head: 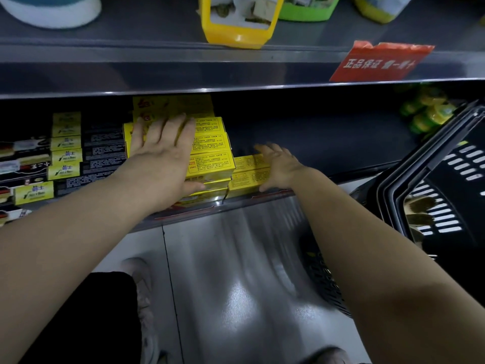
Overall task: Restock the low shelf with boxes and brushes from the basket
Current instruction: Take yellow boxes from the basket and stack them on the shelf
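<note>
Left grip (162, 153) flat, fingers straight, pressing on the tall yellow-box stack (212, 153) on the low shelf (315, 137). Right grip (278, 166) spread open, holding nothing, on the shorter stack (246, 177) touching its right; long axis along shelf front. Basket (446, 179) nearer right grip.
</note>
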{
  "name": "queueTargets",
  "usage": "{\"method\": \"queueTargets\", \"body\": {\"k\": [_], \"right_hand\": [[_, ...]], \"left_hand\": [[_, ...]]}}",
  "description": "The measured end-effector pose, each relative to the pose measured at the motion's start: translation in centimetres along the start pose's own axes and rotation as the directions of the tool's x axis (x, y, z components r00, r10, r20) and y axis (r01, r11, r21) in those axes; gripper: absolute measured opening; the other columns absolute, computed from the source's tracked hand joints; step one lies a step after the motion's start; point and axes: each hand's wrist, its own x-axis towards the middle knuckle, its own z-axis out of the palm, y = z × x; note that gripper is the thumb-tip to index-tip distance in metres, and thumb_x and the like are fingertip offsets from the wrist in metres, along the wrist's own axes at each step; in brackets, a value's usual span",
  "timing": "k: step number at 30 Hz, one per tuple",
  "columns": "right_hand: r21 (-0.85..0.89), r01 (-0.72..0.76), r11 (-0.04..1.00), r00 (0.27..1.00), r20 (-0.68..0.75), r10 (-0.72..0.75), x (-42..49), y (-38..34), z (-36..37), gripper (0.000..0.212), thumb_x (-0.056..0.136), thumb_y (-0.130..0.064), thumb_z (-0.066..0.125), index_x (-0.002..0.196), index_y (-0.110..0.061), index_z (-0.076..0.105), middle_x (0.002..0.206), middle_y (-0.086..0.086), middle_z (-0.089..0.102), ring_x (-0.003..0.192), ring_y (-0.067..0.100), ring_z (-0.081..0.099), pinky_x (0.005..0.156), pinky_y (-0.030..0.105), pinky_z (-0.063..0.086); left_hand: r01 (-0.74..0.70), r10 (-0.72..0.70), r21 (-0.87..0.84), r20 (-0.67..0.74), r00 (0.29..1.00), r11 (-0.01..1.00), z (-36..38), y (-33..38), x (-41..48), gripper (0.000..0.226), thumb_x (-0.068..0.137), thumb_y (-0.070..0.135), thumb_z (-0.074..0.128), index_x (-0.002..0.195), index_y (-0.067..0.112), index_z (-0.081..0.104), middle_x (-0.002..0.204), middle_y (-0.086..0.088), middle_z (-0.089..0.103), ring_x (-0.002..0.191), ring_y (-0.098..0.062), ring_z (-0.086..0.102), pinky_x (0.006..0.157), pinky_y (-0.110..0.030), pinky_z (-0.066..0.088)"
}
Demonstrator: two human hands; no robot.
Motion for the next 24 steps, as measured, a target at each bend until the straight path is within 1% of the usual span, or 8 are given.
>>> {"method": "queueTargets", "body": {"k": [3, 5, 7, 11, 15, 17, 20, 24], "right_hand": [[0.175, -0.151, 0.973, 0.988, 0.009, 0.152, -0.4, 0.7, 0.1, 0.116, 0.064, -0.027, 0.085, 0.151, -0.028, 0.008, 0.157, 0.008, 0.003, 0.143, 0.035, 0.012, 0.111, 0.049, 0.025], [0.289, -0.174, 0.941, 0.985, 0.045, 0.169, -0.8, 1.0, 0.5, 0.113, 0.067, -0.023, 0.084, 0.151, -0.024, 0.008, 0.156, 0.008, 0.008, 0.141, 0.033, 0.022, 0.111, 0.044, 0.028], [0.366, -0.165, 0.916, 0.986, 0.031, 0.166, -1.1, 1.0, 0.9, 0.110, 0.069, -0.019, 0.082, 0.151, -0.023, 0.009, 0.156, 0.006, 0.009, 0.140, 0.030, 0.027, 0.111, 0.041, 0.028], [0.376, -0.185, 0.908, 0.982, 0.032, 0.186, -1.7, 0.7, 0.8, 0.110, 0.072, -0.017, 0.081, 0.152, -0.022, 0.005, 0.159, 0.005, 0.004, 0.142, 0.029, 0.022, 0.112, 0.041, 0.025], [0.251, -0.184, 0.950, 0.983, 0.027, 0.183, -2.7, -0.9, -0.7, 0.108, 0.074, -0.019, 0.079, 0.151, -0.021, 0.003, 0.158, 0.009, 0.004, 0.142, 0.033, 0.020, 0.111, 0.044, 0.030], [0.242, -0.131, 0.961, 0.991, 0.005, 0.133, -3.7, -2.0, -2.3, 0.103, 0.074, -0.020, 0.078, 0.151, -0.020, 0.010, 0.156, 0.013, 0.011, 0.138, 0.034, 0.029, 0.105, 0.038, 0.036], [0.319, 0.010, 0.948, 0.999, -0.053, 0.008, -6.6, -3.0, -4.9, 0.087, 0.074, -0.020, 0.079, 0.145, -0.020, 0.029, 0.147, 0.010, 0.034, 0.127, 0.025, 0.044, 0.092, 0.026, 0.039], [0.473, 0.138, 0.870, 0.985, -0.155, -0.073, -12.6, -2.1, -7.0, 0.051, 0.072, -0.014, 0.079, 0.117, -0.022, 0.058, 0.117, -0.001, 0.060, 0.105, 0.012, 0.058, 0.088, 0.025, 0.049]], "left_hand": [[0.000, 0.000, 0.024, 0.017, 1.000, 1.000, -0.4, -0.3, -0.2, 0.120, 0.064, 0.055, 0.075, 0.149, 0.016, -0.002, 0.155, -0.007, 0.005, 0.141, -0.029, 0.005, 0.114, -0.050, -0.006], [0.020, -0.022, 0.044, 0.042, 0.999, 0.999, -0.5, -0.5, -0.3, 0.127, 0.060, 0.050, 0.081, 0.148, 0.021, -0.005, 0.154, -0.007, 0.003, 0.141, -0.030, 0.004, 0.114, -0.051, -0.007], [0.062, -0.066, 0.055, 0.076, 0.995, 0.997, -0.5, -0.7, -0.3, 0.131, 0.059, 0.042, 0.084, 0.147, 0.025, -0.011, 0.154, -0.006, -0.001, 0.141, -0.032, 0.002, 0.113, -0.052, -0.006], [0.120, -0.121, 0.022, 0.109, 0.987, 0.993, -0.2, -0.5, -0.3, 0.126, 0.067, 0.028, 0.081, 0.146, 0.029, -0.017, 0.155, -0.005, -0.007, 0.142, -0.033, -0.004, 0.114, -0.053, -0.004], [0.120, -0.123, 0.029, 0.118, 0.985, 0.992, -0.4, -0.2, -0.1, 0.122, 0.070, 0.029, 0.079, 0.147, 0.027, -0.016, 0.155, -0.006, -0.007, 0.143, -0.034, -0.004, 0.113, -0.053, -0.005], [0.085, -0.090, 0.046, 0.114, 0.989, 0.995, -0.7, 0.2, -0.2, 0.117, 0.071, 0.030, 0.077, 0.148, 0.024, -0.012, 0.155, -0.007, -0.007, 0.143, -0.033, -0.004, 0.113, -0.053, -0.007], [-0.030, 0.029, 0.003, 0.084, 0.996, 1.000, -1.5, 1.5, -0.5, 0.108, 0.074, 0.033, 0.074, 0.149, 0.022, -0.003, 0.156, -0.008, -0.004, 0.144, -0.030, -0.005, 0.115, -0.047, -0.007], [-0.224, 0.233, -0.217, 0.013, 0.972, 0.950, -2.6, 5.2, -1.2, 0.085, 0.082, 0.030, 0.067, 0.149, 0.021, 0.014, 0.155, -0.002, 0.016, 0.143, -0.020, 0.008, 0.114, -0.028, 0.004]]}}
